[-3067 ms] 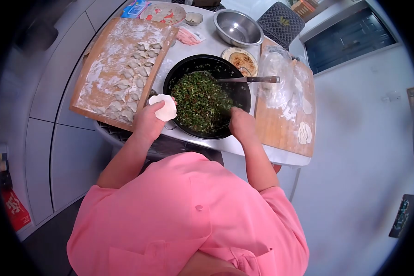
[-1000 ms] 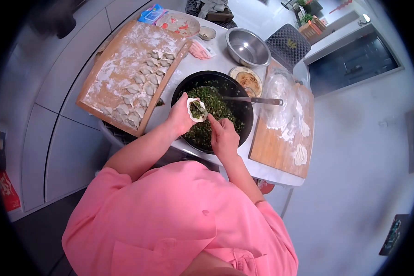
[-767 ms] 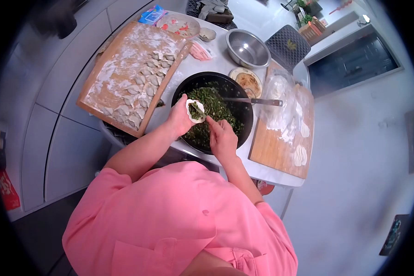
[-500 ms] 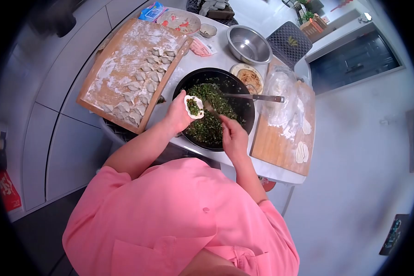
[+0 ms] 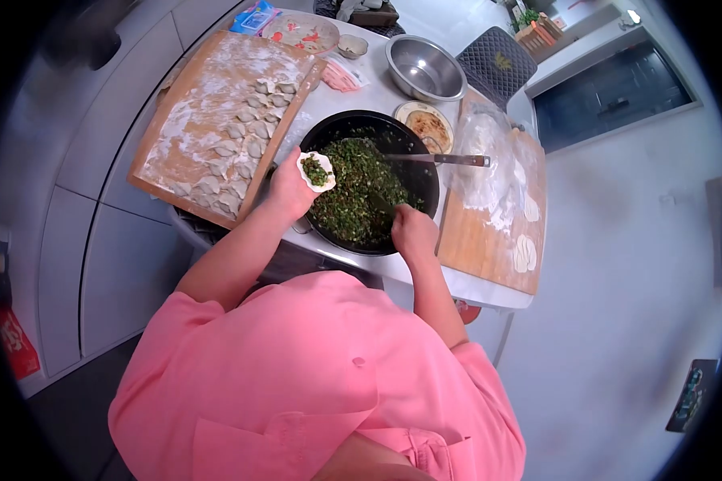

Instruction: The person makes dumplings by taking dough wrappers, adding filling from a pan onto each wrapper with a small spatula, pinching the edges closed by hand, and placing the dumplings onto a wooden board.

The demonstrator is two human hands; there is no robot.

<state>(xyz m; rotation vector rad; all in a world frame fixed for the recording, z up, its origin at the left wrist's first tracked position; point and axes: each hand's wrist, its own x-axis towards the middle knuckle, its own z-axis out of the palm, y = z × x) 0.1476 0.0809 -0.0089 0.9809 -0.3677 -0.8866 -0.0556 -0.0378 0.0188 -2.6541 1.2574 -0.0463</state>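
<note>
My left hand [image 5: 291, 188] holds a round white dough wrapper [image 5: 322, 183] with chopped green filling [image 5: 315, 170] on it, at the left rim of a large black pot [image 5: 430, 172]. Inside the pot lies a mass of green filling [image 5: 349, 188]. My right hand [image 5: 415, 232] is closed around a small utensil at the pot's lower right edge; the utensil's tip is down in the filling and hard to see. A long-handled tool [image 5: 457, 159] rests across the pot's right rim.
On the left, a floured board [image 5: 180, 120] bears several folded dumplings [image 5: 237, 128]. A steel bowl [image 5: 427, 68] and a plate with a browned flatbread [image 5: 427, 127] stand behind the pot. The right board [image 5: 477, 240] holds a plastic bag [image 5: 485, 152] and flat wrappers [image 5: 525, 253].
The wrapper, empty at first, now carries filling. My left hand has drawn back left from the pot's middle. My right hand has moved away from the wrapper, down and right, with its utensil in the filling.
</note>
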